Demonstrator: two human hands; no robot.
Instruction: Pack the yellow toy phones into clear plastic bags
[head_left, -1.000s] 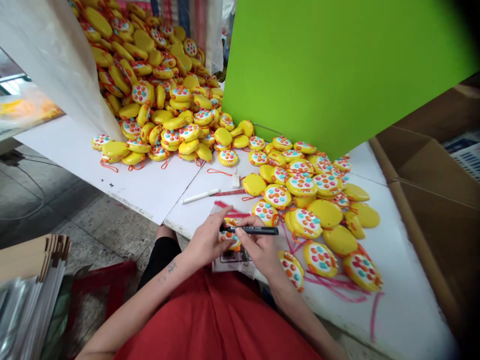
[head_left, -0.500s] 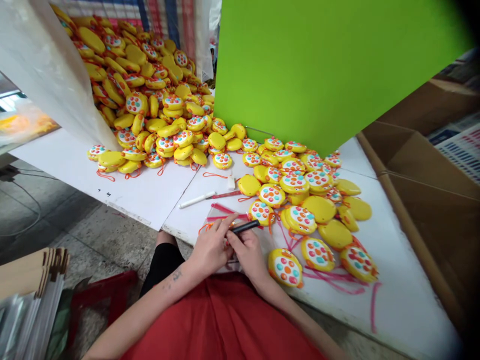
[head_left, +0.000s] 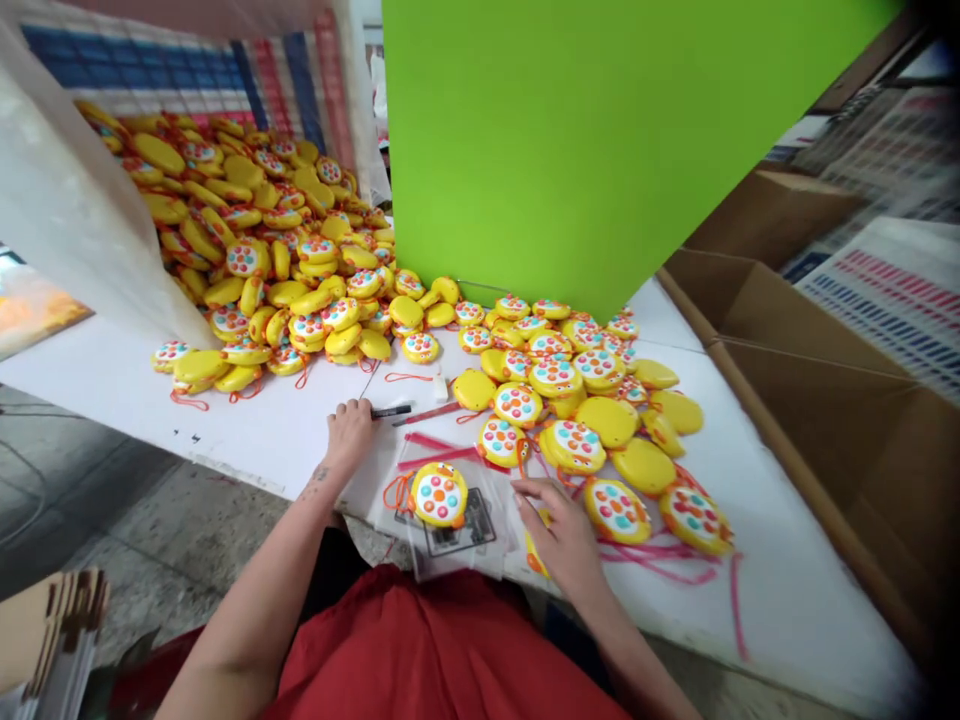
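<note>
My left hand (head_left: 350, 435) lies closed at the near edge of the table, its fingers on the end of a black marker (head_left: 391, 411). Over a yellow toy (head_left: 537, 556) at the table's edge is my right hand (head_left: 559, 525), its fingers curved and partly covering the toy. Between my hands another yellow toy (head_left: 439, 495) with coloured dots and an orange loop rests on clear plastic bags (head_left: 457, 545). A red pen-like tool (head_left: 427, 414) and a small white piece (head_left: 440, 388) lie beyond it.
A large heap of yellow toys (head_left: 247, 215) spills from a bag at the back left. More toys (head_left: 609, 421) lie at the right among pink ribbons (head_left: 664, 565). A green panel (head_left: 540, 150) stands behind, with a cardboard box (head_left: 810, 420) at the far right.
My hands have moved apart. The left has carried the marker left to the table, and the right has moved right onto a toy. The toy on the bags now shows. The view has shifted.
</note>
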